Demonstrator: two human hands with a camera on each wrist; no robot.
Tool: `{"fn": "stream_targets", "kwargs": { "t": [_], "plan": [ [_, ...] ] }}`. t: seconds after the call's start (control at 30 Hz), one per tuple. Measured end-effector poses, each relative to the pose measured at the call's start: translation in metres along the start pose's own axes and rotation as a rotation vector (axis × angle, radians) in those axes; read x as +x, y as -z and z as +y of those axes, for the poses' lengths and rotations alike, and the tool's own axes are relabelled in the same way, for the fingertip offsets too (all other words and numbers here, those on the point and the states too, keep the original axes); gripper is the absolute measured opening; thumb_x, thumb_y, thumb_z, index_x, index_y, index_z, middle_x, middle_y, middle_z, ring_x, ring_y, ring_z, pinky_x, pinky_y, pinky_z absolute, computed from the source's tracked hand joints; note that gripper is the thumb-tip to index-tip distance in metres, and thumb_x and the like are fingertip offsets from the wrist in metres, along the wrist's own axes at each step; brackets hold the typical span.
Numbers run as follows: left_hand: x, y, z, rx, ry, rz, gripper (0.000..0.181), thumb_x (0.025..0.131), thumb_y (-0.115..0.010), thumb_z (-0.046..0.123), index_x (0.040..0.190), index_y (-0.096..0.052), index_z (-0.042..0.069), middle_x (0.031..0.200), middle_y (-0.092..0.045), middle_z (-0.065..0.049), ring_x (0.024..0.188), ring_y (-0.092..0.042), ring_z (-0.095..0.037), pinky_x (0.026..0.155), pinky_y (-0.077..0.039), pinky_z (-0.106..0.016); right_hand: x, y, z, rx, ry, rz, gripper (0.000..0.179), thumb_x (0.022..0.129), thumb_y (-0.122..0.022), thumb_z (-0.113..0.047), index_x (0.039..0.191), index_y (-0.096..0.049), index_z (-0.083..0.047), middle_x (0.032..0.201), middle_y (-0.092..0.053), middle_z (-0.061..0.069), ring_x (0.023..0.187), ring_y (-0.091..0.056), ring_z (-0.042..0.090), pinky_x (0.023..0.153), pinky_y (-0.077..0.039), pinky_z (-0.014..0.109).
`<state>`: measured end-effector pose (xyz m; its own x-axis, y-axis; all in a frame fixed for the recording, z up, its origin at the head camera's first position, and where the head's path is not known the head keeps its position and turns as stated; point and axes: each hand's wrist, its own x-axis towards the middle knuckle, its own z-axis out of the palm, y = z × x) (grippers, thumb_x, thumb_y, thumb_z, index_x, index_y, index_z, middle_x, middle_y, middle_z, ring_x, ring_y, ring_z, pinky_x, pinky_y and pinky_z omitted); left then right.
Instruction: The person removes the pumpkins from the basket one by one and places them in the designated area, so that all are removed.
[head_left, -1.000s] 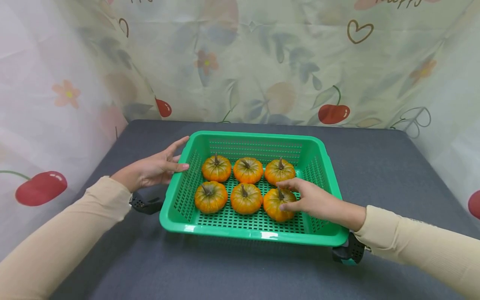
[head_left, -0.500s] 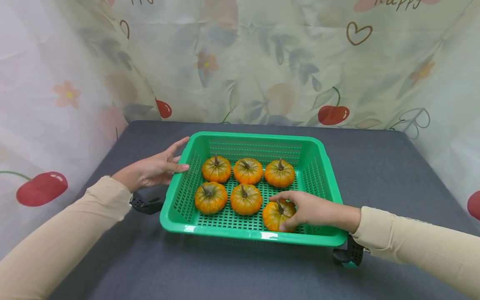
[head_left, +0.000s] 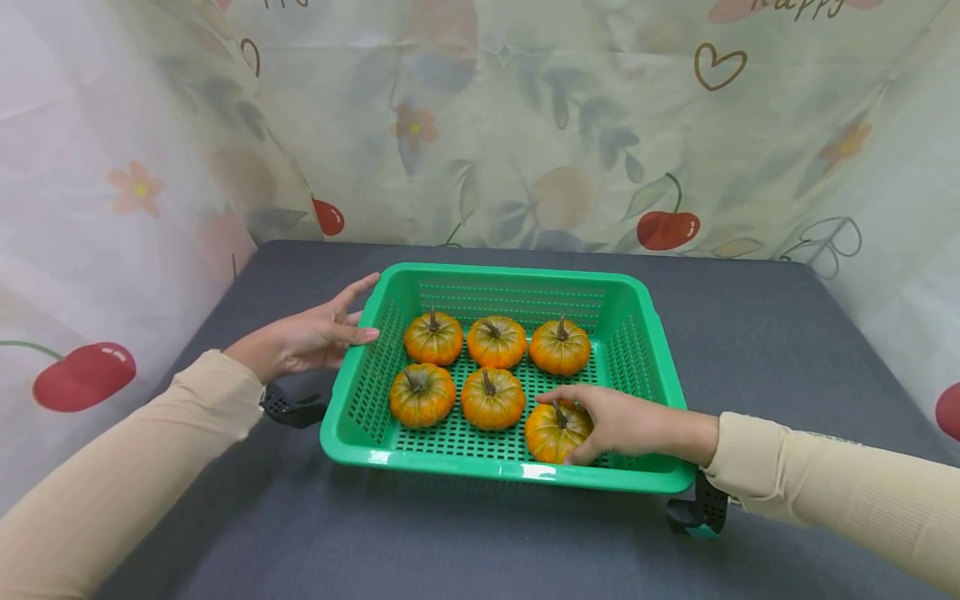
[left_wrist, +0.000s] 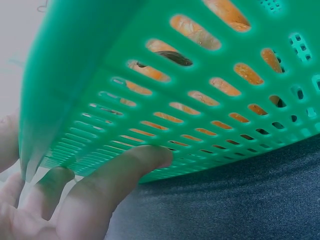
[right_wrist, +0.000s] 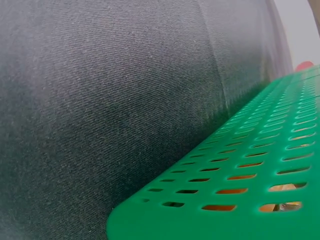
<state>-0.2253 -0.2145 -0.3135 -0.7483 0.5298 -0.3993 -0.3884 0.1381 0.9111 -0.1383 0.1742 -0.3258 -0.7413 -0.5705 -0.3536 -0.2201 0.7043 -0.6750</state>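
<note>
1. Orange mini pumpkin (head_left: 552, 437): my right hand (head_left: 626, 422) pinches it between thumb and fingers, inside the green plastic basket (head_left: 450, 468), near-right.
2. My left hand (head_left: 311, 337), fingers spread, touches the basket's left side.
3. Five other mini pumpkins (head_left: 491, 400) sit ungripped; I judge all six in, one unreleased.
4. Cherry-print curtain (head_left: 495, 125): cropped "happy"; I see no brand.

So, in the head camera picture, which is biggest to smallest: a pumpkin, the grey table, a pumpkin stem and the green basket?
1. grey table
2. green basket
3. pumpkin; the six look too alike to rank against each other
4. pumpkin stem
</note>
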Motion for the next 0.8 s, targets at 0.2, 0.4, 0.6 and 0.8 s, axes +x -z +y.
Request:
{"fn": "stream_targets", "kwargs": {
  "t": [0.2, 0.4, 0.6, 0.8],
  "plan": [
    [0.0, 0.001, 0.0, 0.005, 0.001, 0.0, 0.097, 0.096, -0.057, 0.004, 0.151, 0.008, 0.051, 0.163, -0.006, -0.011, 0.115, -0.061, -0.03, 0.093, -0.051, -0.056, 0.0, 0.001, 0.0, -0.01, -0.004, -0.004, 0.074, 0.077, -0.081, -0.015, 0.142, -0.047, -0.009, 0.138, -0.049, 0.014, 0.112, -0.05, 0.022, 0.092, -0.046, 0.037],
    [0.001, 0.0, 0.0, 0.004, 0.006, -0.001, 0.096, 0.097, -0.056, 0.003, 0.151, 0.008, 0.051, 0.163, -0.006, -0.011, 0.116, -0.06, -0.03, 0.093, -0.05, -0.056, -0.003, 0.003, -0.001, -0.057, -0.005, 0.021, 0.074, 0.076, -0.083, -0.025, 0.141, -0.049, -0.012, 0.136, -0.051, 0.012, 0.111, -0.052, 0.023, 0.09, -0.048, 0.037],
    [0.0, -0.001, 0.001, 0.008, 0.014, 0.005, 0.096, 0.097, -0.056, 0.003, 0.151, 0.008, 0.05, 0.163, -0.006, -0.011, 0.116, -0.06, -0.03, 0.093, -0.05, -0.057, -0.008, 0.01, -0.005, -0.087, -0.003, 0.089, 0.078, 0.074, -0.084, -0.038, 0.14, -0.049, -0.014, 0.138, -0.05, 0.014, 0.116, -0.05, 0.028, 0.092, -0.049, 0.043],
    [-0.001, -0.001, 0.001, 0.01, 0.01, 0.006, 0.096, 0.097, -0.056, 0.003, 0.151, 0.008, 0.05, 0.163, -0.005, -0.011, 0.117, -0.059, -0.031, 0.094, -0.05, -0.057, -0.016, 0.017, -0.008, -0.082, 0.031, 0.155, 0.078, 0.074, -0.083, -0.041, 0.14, -0.051, -0.015, 0.141, -0.049, 0.013, 0.116, -0.052, 0.031, 0.089, -0.051, 0.041]
  ]
}}
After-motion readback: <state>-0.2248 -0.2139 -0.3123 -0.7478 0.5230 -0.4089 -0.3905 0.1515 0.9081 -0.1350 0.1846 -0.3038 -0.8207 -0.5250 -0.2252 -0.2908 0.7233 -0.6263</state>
